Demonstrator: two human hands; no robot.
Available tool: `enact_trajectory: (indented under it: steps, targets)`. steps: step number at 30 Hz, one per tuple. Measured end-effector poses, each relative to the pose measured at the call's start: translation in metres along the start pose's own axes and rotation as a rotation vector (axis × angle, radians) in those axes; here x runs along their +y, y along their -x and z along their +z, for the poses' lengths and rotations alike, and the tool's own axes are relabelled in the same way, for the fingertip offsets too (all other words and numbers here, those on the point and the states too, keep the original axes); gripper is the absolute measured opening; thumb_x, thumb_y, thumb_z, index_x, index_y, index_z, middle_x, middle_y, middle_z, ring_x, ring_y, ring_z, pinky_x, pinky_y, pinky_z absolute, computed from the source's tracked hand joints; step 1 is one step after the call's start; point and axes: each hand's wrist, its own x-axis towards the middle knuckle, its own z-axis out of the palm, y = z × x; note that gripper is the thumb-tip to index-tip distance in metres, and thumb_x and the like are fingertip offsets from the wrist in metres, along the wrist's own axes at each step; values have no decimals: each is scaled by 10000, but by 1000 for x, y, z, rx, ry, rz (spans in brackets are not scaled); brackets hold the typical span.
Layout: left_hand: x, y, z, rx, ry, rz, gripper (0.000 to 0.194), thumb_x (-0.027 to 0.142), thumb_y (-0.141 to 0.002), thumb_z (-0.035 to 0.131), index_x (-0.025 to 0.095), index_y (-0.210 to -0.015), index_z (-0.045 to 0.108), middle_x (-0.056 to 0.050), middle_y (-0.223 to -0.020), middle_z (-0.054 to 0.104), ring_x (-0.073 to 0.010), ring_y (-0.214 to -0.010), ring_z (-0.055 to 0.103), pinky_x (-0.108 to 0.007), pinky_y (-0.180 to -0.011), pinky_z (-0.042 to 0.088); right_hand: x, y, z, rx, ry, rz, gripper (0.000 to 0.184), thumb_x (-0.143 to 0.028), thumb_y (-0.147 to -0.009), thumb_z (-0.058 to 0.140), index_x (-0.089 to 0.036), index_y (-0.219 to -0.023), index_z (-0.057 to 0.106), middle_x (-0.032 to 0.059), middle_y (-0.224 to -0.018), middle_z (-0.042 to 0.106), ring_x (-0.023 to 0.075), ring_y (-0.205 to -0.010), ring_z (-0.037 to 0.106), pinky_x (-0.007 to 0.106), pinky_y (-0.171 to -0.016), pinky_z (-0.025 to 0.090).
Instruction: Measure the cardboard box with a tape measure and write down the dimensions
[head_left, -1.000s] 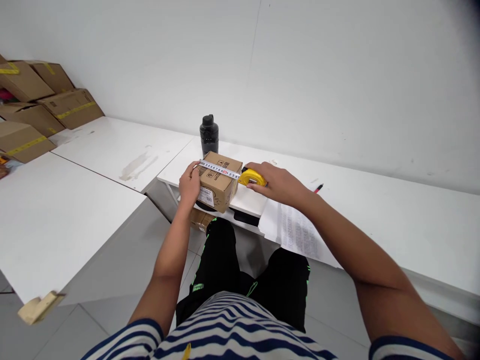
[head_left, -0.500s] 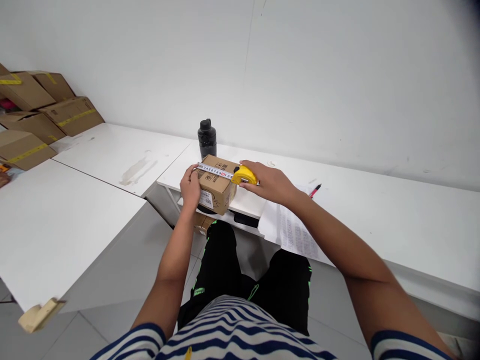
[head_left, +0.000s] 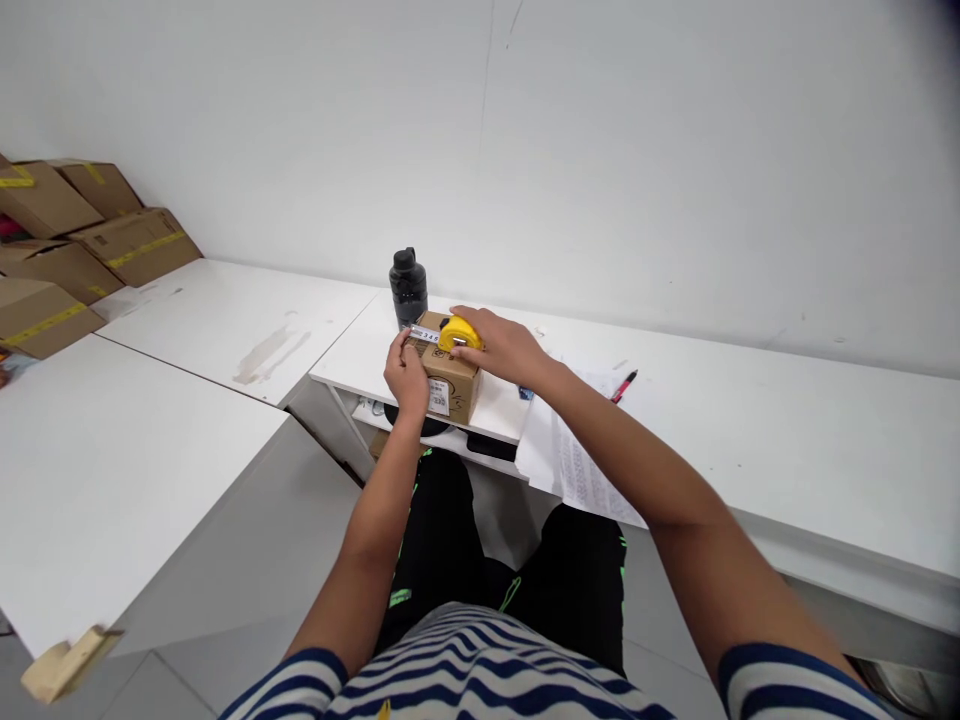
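A small brown cardboard box (head_left: 463, 385) with a white label sits on the white table, close to its front edge. My right hand (head_left: 499, 345) is closed around a yellow tape measure (head_left: 460, 334) above the top of the box. A short stretch of its white blade (head_left: 425, 335) runs left across the box top. At the blade's end, the fingers of my left hand (head_left: 407, 372) pinch the tip against the box's left edge. Part of the box's top is hidden by the tape measure and my right hand.
A dark water bottle (head_left: 409, 290) stands behind the box. Printed sheets (head_left: 585, 465) lie to the right with a red and black pen (head_left: 624, 386). Taped cartons (head_left: 139, 245) are stacked at the far left. A shelf (head_left: 484, 450) sits under the tabletop.
The tape measure in my right hand has moved left toward my left hand, and less blade shows. The box has turned and shifted slightly right.
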Motion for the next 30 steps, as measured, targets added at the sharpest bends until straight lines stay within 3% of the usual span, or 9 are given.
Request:
enact_trajectory:
  steps: [7,12,15,18,23,26,28,30]
  targets:
    - [-3,-4,4,-5,-25,27,355,203,-899,428,179,-1152,677,-71,-1237,700,-170,-1170,627,-288,-1062,456,3,-25,13,30,-78,-28,640,-423,-929,515,-201,-1509,361,129,-1442,541,313,-1210,576,452,-981,478]
    - [-4,-2,4,-8,-96,47,333,203,-899,408,183,-1066,695,-65,-1176,719,-170,-1138,638,-301,-1042,469,16,-6,3,154,-91,-31,636,-450,-935,496,-222,-1510,348,141,-1454,519,322,-1262,543,493,-1007,465]
    - [-6,0,11,28,-111,88,335,217,-916,397,177,-1071,692,-75,-1199,714,-169,-1177,621,-306,-1072,442,32,33,6,320,-184,77,711,-522,-910,538,-233,-1514,300,154,-1504,455,320,-1315,507,494,-1021,461]
    - [-9,-5,20,41,-120,112,345,290,-955,390,180,-1084,691,-82,-1214,712,-172,-1169,621,-308,-1070,435,43,88,26,440,-441,242,699,-587,-838,626,-234,-1391,385,150,-1379,538,285,-1195,584,457,-957,506]
    - [-3,-18,28,3,-212,205,360,411,-979,419,193,-1082,685,-108,-1259,678,-210,-1247,566,-365,-1139,358,31,187,77,363,-1022,549,604,-569,-684,789,-259,-1090,467,19,-968,635,197,-854,647,387,-798,560]
    - [11,9,16,-9,-240,329,416,532,-925,518,196,-1138,641,-148,-1339,586,-270,-1385,424,-446,-1203,254,10,231,98,322,-1255,614,570,-520,-677,824,-276,-1063,483,3,-967,649,178,-837,655,371,-819,563]
    - [21,48,1,-158,-183,320,531,680,-895,457,210,-1067,635,-143,-1203,624,-289,-1278,506,-475,-1172,305,-1,249,107,351,-1341,646,566,-507,-692,826,-295,-1085,479,0,-983,653,178,-852,662,375,-845,566]
    - [29,97,-15,-501,-75,191,667,823,-833,361,234,-980,639,-126,-1071,650,-285,-1118,591,-454,-1066,430,-9,259,115,422,-1390,661,584,-541,-735,789,-321,-1159,453,14,-1048,642,191,-909,664,389,-870,571]
